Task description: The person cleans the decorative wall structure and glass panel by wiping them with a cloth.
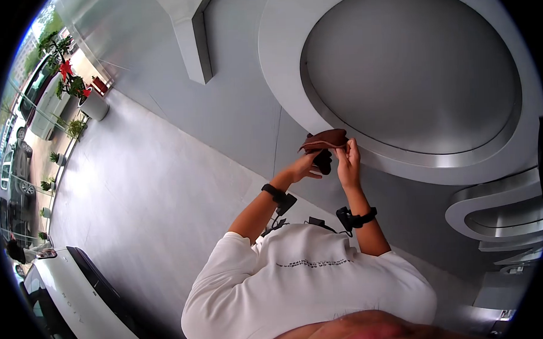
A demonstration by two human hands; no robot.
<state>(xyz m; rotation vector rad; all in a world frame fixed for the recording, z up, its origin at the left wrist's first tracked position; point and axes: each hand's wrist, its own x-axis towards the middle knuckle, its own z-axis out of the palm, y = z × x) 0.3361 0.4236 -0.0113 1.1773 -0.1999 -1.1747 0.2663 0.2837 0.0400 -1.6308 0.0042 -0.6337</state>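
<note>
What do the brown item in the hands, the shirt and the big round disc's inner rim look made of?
Brown item: probably soft cloth or thin leather, low sheen; it bends in loose folds.
Shirt: likely knit fabric, matte white; soft creases.
Inner rim: looks like satin metal, from the bright streaked reflections; metallic-coated plastic can't be ruled out.

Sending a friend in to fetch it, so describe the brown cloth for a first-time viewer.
Find the big round grey panel, then its pale ring. By the ring's edge on the white shirt's side, the left hand and right hand come together at the brown cloth. It is bunched and reddish brown, unlike the black wristbands.
</note>
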